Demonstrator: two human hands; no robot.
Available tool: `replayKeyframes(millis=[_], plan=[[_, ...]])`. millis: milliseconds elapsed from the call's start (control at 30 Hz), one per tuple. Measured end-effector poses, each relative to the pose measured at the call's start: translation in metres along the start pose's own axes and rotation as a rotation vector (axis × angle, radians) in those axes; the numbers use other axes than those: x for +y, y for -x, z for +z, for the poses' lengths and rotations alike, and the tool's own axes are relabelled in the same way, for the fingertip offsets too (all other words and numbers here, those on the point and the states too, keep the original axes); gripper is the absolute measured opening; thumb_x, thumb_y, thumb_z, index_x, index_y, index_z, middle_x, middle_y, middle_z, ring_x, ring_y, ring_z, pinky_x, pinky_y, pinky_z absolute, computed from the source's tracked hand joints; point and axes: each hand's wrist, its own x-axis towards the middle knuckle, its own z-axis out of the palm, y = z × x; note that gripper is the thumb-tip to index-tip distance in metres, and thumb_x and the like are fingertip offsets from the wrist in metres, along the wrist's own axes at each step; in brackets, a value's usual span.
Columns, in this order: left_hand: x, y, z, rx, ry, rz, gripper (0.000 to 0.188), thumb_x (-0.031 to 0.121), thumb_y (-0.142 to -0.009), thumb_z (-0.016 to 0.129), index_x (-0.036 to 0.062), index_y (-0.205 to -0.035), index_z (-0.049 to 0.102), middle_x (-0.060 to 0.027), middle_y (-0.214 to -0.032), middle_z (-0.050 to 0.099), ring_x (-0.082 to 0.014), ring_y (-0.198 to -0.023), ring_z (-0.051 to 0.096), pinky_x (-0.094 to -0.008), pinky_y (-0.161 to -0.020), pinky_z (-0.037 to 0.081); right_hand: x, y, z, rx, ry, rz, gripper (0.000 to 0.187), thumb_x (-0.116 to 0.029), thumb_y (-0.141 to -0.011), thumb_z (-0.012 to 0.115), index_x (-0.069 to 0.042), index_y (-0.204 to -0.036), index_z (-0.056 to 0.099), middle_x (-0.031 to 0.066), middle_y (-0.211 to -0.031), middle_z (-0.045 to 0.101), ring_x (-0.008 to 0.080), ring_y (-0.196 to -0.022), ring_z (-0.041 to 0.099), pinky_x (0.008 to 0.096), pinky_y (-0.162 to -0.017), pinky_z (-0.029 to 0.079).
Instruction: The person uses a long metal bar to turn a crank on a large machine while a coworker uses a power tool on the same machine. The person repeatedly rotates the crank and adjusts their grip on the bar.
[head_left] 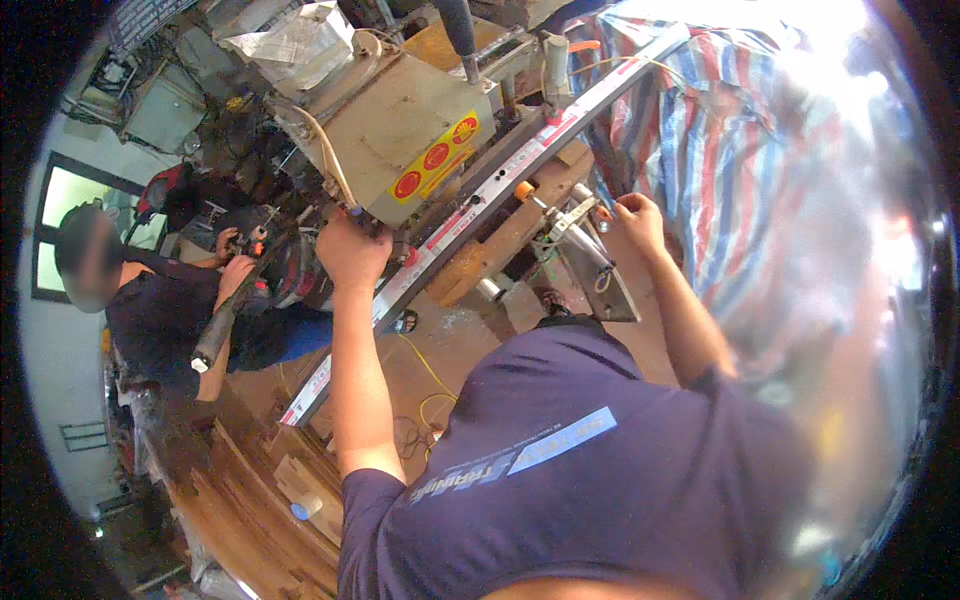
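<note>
A long dark metal profile with white and red printed film lies slantwise across the machine. Behind it stands a dusty grey machine housing with a yellow warning label. My left hand is closed at the housing's near left corner, beside a pale hose and close to the profile; its fingertips are partly hidden, so what they grip is unclear. On the near side, my right hand is closed in a pinch next to a small metal clamp lever with an orange-red end. Whether the fingers touch that end cannot be told.
To the left, another person in dark clothes holds a dark bar. A striped plastic sheet hangs at the right. Wooden boards lie lower left, and a yellow cable runs over the floor.
</note>
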Motion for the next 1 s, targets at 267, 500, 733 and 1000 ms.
replayKeyframes(millis=[267,500,733,1000], plan=[[0.004,0.000,-0.001,0.078,0.200,-0.014,0.037,0.021,-0.078,0.083,0.0048,-0.109,0.070,-0.0230,-0.097,0.077,-0.0485,-0.094,0.074,-0.0530,-0.079,0.060,0.020,-0.069,0.023,-0.102,-0.082,0.094,0.030,-0.027,-0.091,0.081,0.000,-0.104,0.080,0.0110,-0.094,0.082,0.0187,-0.086,0.078,0.0356,-0.082,0.060],[0.003,0.002,0.001,0.074,0.160,-0.102,0.037,0.022,-0.081,0.083,0.0036,-0.110,0.070,-0.0235,-0.096,0.076,-0.0502,-0.095,0.074,-0.0545,-0.079,0.060,0.059,-0.084,0.053,-0.301,-0.201,0.243,0.024,-0.023,-0.099,0.079,-0.002,-0.108,0.076,0.0066,-0.092,0.079,0.0157,-0.072,0.075,0.0319,-0.056,0.056],[-0.003,0.001,0.007,0.071,0.100,-0.026,0.036,0.020,-0.081,0.082,0.0044,-0.112,0.072,-0.0240,-0.096,0.076,-0.0498,-0.094,0.074,-0.0542,-0.079,0.060,0.083,-0.070,0.048,-0.263,-0.377,0.432,0.025,-0.024,-0.098,0.076,-0.003,-0.111,0.078,0.0057,-0.092,0.079,0.0132,-0.069,0.073,0.0289,-0.059,0.055],[-0.001,0.002,0.005,0.074,0.190,-0.036,0.035,0.020,-0.079,0.080,0.0035,-0.109,0.070,-0.0230,-0.094,0.076,-0.0498,-0.094,0.073,-0.0551,-0.080,0.059,0.111,-0.078,0.059,-0.183,-0.128,0.360,0.030,-0.025,-0.088,0.083,0.000,-0.105,0.082,0.0105,-0.096,0.082,0.0189,-0.084,0.076,0.0347,-0.079,0.059]])
